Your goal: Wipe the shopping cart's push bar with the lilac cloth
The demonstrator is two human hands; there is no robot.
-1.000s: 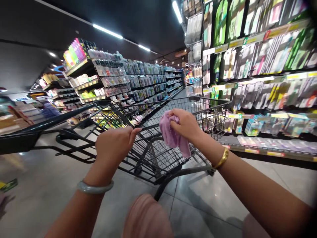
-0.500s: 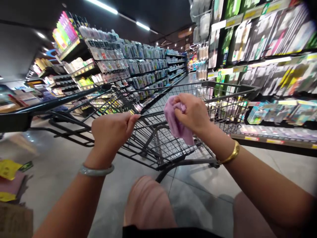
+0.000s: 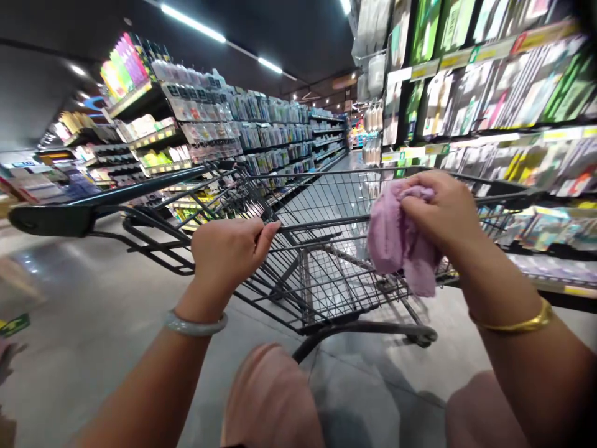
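Note:
A black wire shopping cart (image 3: 336,283) stands sideways in front of me, its handle (image 3: 135,186) at the left. My left hand (image 3: 228,249) is closed around the near top rim of the basket, thumb lying along it. In my right hand (image 3: 448,211) is a bunched pink-purple cloth (image 3: 392,230), gripped between thumb and fingers, its loose end hanging down. The cloth is at the near top rim, towards the basket's right end; it hides the rim there, so whether it touches cannot be told.
Shelves with hanging packaged goods (image 3: 504,99) rise close on the right. Across the aisle stands another long shelf row (image 3: 275,130). Grey tiled floor (image 3: 354,398) lies under the cart, and my knee (image 3: 275,398) is near its lower frame (image 3: 373,326).
My right hand has moved to the right along the rim with the cloth. My left hand keeps its hold on the rim. The view has shifted slightly.

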